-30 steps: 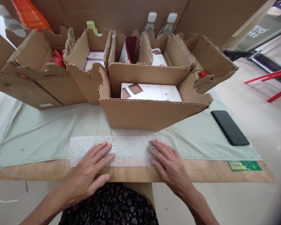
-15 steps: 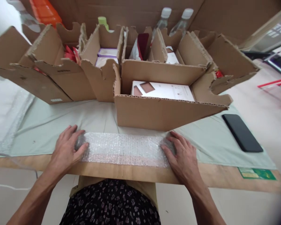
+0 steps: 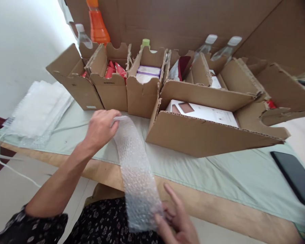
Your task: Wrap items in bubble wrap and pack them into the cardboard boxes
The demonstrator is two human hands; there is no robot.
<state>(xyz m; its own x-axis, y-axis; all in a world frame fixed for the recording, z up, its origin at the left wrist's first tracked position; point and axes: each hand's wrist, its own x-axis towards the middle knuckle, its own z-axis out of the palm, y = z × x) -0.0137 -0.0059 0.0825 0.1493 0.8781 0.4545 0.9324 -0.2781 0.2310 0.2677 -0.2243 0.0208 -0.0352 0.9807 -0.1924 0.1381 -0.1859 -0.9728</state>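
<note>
A long folded strip of clear bubble wrap (image 3: 137,166) slants from the table down over its front edge. My left hand (image 3: 100,128) pinches the strip's far end above the cloth, fingers closed. At the near end, above my lap, my right hand (image 3: 176,217) holds the strip's side edge between thumb and curled fingers, with the index finger stretched out. That hand is somewhat blurred. Beyond the strip stands a low cardboard box (image 3: 205,135) with a white printed carton (image 3: 208,113) inside.
A row of cardboard bins (image 3: 114,95) with red packets and other goods lines the back. Bottles, one orange (image 3: 98,25), stand behind. Folded bubble wrap sheets (image 3: 33,108) lie at the left on the green cloth. A black phone (image 3: 295,176) lies at the right.
The bubble wrap lay flat along the table edge; now it is lifted and turned lengthwise toward me. My left hand rose, my right hand came down and nearer. The view swung left.
</note>
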